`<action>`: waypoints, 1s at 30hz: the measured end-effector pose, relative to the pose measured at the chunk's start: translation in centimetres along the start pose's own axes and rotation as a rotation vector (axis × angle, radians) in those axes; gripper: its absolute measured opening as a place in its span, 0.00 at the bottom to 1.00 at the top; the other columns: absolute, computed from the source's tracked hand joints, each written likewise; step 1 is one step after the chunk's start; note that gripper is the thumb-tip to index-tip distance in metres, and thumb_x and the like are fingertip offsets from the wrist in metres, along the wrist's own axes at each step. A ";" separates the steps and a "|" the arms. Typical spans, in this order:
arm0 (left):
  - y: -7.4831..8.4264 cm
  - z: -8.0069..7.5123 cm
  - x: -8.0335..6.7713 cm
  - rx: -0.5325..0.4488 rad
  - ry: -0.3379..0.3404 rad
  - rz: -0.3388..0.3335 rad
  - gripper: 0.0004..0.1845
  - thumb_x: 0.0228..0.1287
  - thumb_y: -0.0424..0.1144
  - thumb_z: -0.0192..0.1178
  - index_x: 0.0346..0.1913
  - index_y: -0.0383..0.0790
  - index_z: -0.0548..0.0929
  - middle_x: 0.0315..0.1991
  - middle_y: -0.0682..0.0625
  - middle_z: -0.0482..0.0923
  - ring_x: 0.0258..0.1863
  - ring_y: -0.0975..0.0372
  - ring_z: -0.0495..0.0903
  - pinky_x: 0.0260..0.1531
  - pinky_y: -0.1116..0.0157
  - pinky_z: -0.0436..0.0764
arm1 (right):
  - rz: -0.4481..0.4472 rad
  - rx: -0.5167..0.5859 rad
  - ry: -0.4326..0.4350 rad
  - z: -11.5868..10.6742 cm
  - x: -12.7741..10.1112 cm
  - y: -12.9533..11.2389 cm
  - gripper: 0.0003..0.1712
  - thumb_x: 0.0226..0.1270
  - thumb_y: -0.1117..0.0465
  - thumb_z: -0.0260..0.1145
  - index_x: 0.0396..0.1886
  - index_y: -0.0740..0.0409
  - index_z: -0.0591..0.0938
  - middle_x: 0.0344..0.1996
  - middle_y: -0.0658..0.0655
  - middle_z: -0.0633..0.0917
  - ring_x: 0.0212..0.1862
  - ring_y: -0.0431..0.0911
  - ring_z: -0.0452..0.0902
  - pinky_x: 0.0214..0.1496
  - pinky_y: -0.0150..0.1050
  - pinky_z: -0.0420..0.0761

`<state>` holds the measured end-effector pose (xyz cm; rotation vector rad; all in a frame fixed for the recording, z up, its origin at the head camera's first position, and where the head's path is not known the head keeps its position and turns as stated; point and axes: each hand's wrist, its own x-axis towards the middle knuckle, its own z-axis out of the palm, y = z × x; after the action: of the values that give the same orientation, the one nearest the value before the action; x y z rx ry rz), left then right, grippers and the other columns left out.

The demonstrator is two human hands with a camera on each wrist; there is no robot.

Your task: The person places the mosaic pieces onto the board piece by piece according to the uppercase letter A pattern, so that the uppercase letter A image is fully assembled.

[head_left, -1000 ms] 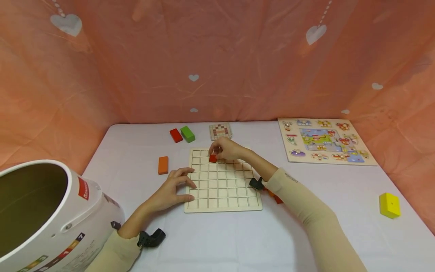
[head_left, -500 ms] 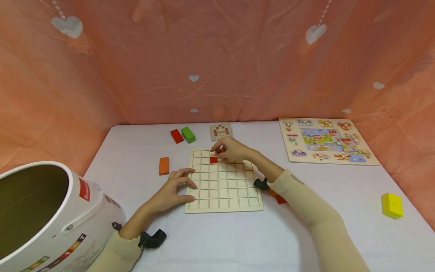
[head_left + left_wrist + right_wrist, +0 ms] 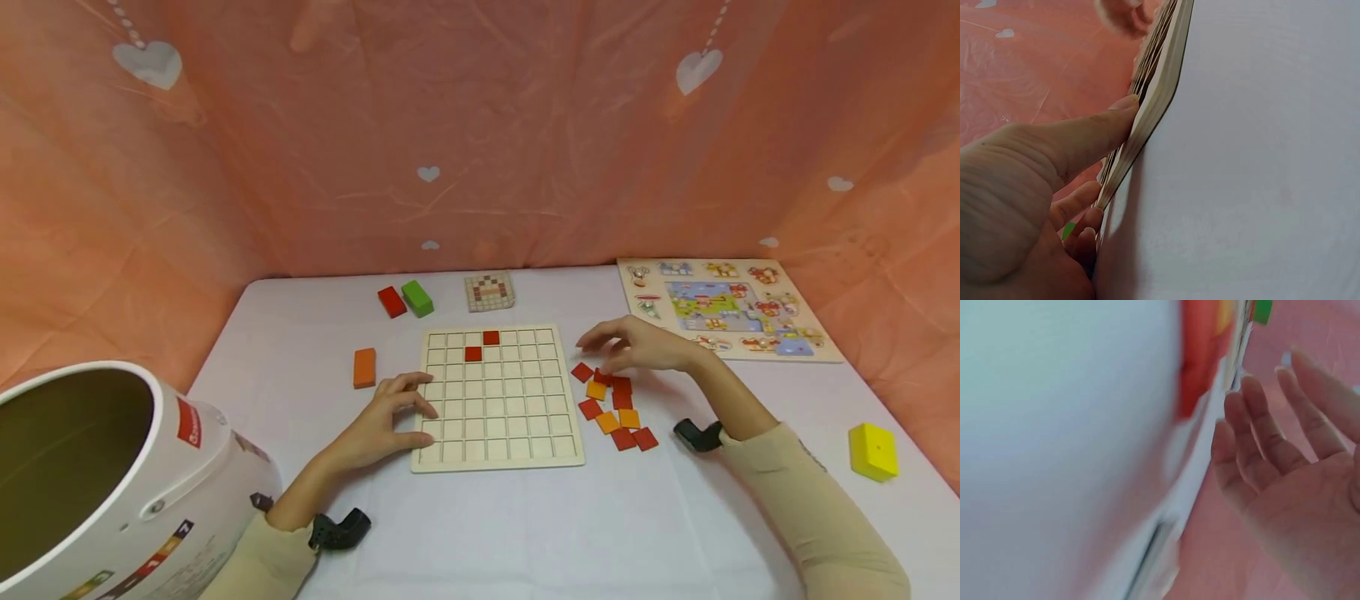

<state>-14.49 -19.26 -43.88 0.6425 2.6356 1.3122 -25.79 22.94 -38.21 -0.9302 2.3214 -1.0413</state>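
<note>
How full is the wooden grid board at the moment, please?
Nearly empty: the grid board holds just two red tiles near its far edge; every other cell is bare.

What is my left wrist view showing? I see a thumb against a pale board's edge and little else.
Observer: The left hand rests on the near left corner of the wooden grid board, fingers spread flat on top.
Operator: Anything on the board?
Observer: Two red tiles sit in its far rows, set diagonally, corners meeting.
Operator: Where is the other hand?
Observer: The right hand hovers over the loose red and orange tiles lying right of the board, fingers relaxed, holding nothing.
Operator: What else is nearby?
Observer: An orange block lies left of the board.
</note>
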 end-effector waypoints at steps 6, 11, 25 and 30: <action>-0.1 0.0 0.0 0.005 0.005 -0.003 0.12 0.53 0.39 0.76 0.39 0.49 0.85 0.70 0.43 0.64 0.66 0.47 0.56 0.64 0.37 0.58 | 0.003 0.012 0.017 0.4 -3.7 1.6 0.23 0.60 0.69 0.72 0.57 0.65 0.81 0.51 0.60 0.84 0.52 0.54 0.78 0.52 0.38 0.78; -0.2 0.0 -0.1 0.003 0.005 -0.002 0.12 0.53 0.39 0.76 0.39 0.48 0.85 0.70 0.42 0.64 0.66 0.46 0.57 0.64 0.37 0.58 | -0.005 0.028 0.031 1.3 -4.3 2.1 0.23 0.58 0.72 0.71 0.55 0.65 0.81 0.49 0.60 0.83 0.47 0.53 0.75 0.48 0.34 0.77; 0.1 -0.1 -0.1 -0.016 -0.005 -0.011 0.13 0.52 0.38 0.76 0.40 0.49 0.85 0.71 0.44 0.64 0.68 0.48 0.55 0.66 0.40 0.58 | 0.033 0.023 0.057 1.8 -4.4 2.2 0.20 0.60 0.73 0.69 0.53 0.65 0.80 0.43 0.57 0.82 0.44 0.51 0.74 0.47 0.33 0.75; 0.1 0.0 0.0 -0.014 0.002 0.007 0.13 0.52 0.38 0.76 0.40 0.48 0.85 0.70 0.43 0.64 0.68 0.47 0.56 0.64 0.38 0.58 | 0.030 0.020 0.060 1.8 -4.5 2.2 0.20 0.60 0.74 0.69 0.53 0.65 0.80 0.41 0.56 0.81 0.43 0.51 0.73 0.45 0.33 0.74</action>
<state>-14.45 -19.24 -43.79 0.6500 2.6256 1.3324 -22.43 26.41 -40.52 -0.8649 2.3617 -1.0923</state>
